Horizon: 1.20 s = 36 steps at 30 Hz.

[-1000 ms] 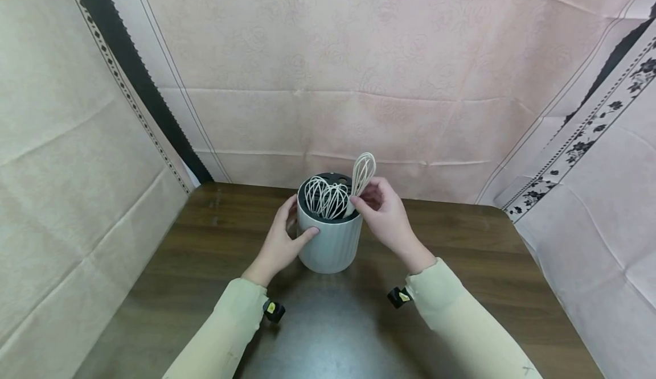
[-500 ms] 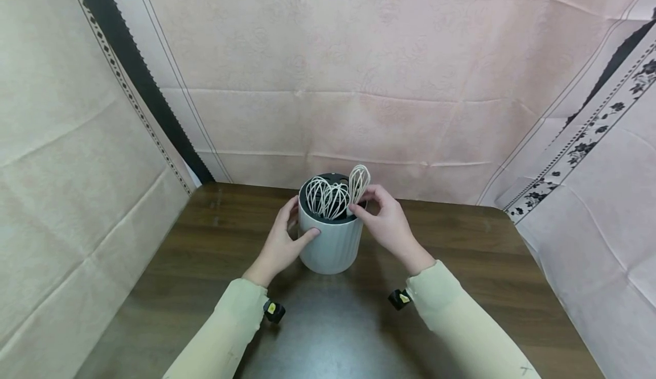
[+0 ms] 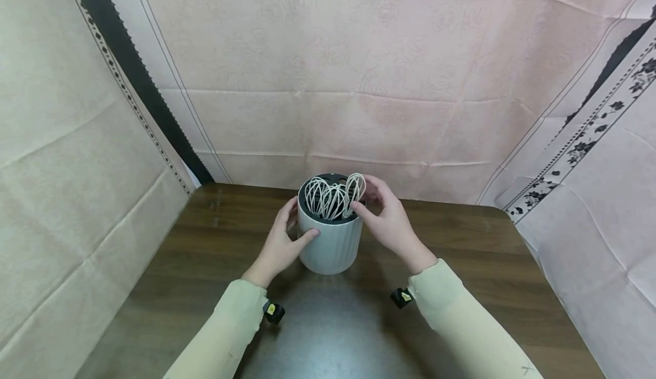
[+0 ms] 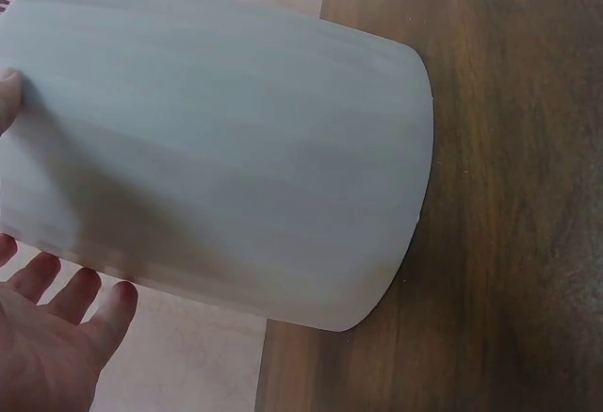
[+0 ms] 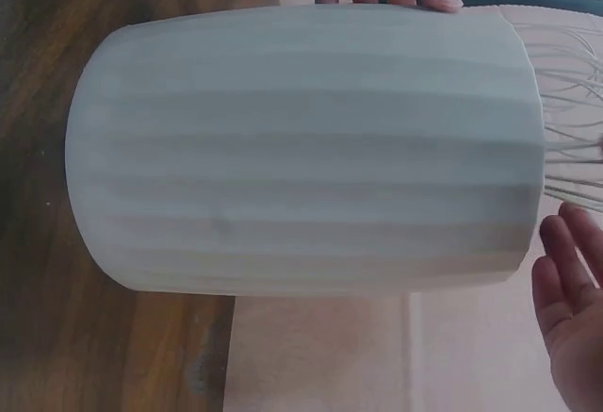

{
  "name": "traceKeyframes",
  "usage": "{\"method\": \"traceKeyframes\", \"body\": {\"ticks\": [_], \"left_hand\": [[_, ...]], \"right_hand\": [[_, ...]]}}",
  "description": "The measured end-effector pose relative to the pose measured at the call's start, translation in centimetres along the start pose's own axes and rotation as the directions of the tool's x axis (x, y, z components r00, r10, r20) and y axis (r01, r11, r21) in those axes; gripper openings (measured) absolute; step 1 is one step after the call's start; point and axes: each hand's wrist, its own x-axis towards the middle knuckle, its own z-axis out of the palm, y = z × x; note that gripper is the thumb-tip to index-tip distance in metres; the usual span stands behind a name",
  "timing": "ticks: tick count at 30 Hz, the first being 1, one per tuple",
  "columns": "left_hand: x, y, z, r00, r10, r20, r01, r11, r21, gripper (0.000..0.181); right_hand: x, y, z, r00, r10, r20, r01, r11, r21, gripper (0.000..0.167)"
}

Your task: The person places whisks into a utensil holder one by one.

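A pale ribbed utensil holder (image 3: pixel 330 248) with a dark slotted insert stands upright on the table. My left hand (image 3: pixel 282 239) grips its left side, thumb on the front wall and fingers around the far side. White wire whisks (image 3: pixel 325 197) stick up from the holder's left and middle. At its right side another whisk (image 3: pixel 356 188) stands with its handle down inside, hidden. My right hand (image 3: pixel 384 214) holds this whisk by its wire head, between thumb and fingers. In the right wrist view the fingers (image 5: pixel 565 252) lie close to the wires, just past the rim.
The holder stands toward the back of a brown wooden table (image 3: pixel 328 322). Pale cloth (image 3: pixel 359 83) hangs behind the table and on both sides. A small black device (image 3: pixel 274 312) is strapped at each wrist.
The whisk in my right hand has sunk into the holder, its head now about level with the other whisks. My right fingers have shifted up onto its wires. The left hand stays put.
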Motion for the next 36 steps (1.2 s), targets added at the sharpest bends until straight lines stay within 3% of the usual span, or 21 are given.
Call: {"method": "traceKeyframes", "body": {"ticks": [5, 11, 28, 33, 36], "left_hand": [[-0.1, 0.0, 0.0, 1.0, 0.002, 0.0, -0.002, 1.0, -0.002, 0.089], [-0.2, 0.0, 0.0, 1.0, 0.011, 0.006, -0.011, 1.0, -0.008, 0.089], [0.0, -0.4, 0.0, 1.0, 0.017, 0.026, -0.017, 1.0, -0.008, 0.088], [-0.3, -0.6, -0.6, 0.999, 0.0, 0.036, -0.004, 0.996, 0.094, 0.088], [-0.8, -0.9, -1.2, 0.999, -0.005, 0.034, -0.003, 0.974, 0.226, 0.088]], "right_hand": [[0.1, 0.0, 0.0, 0.999, -0.042, -0.026, 0.043, 0.999, 0.021, 0.044], [-0.1, 0.5, 0.1, 0.999, -0.018, -0.045, 0.015, 0.997, -0.07, 0.034], [-1.5, 1.7, -0.4, 0.997, -0.032, -0.064, 0.027, 0.997, -0.069, 0.04], [-2.5, 2.3, -1.3, 0.998, 0.035, -0.053, -0.042, 0.987, -0.155, 0.043], [-3.5, 3.1, -1.8, 0.993, 0.112, -0.025, -0.114, 0.949, -0.295, 0.052]]}}
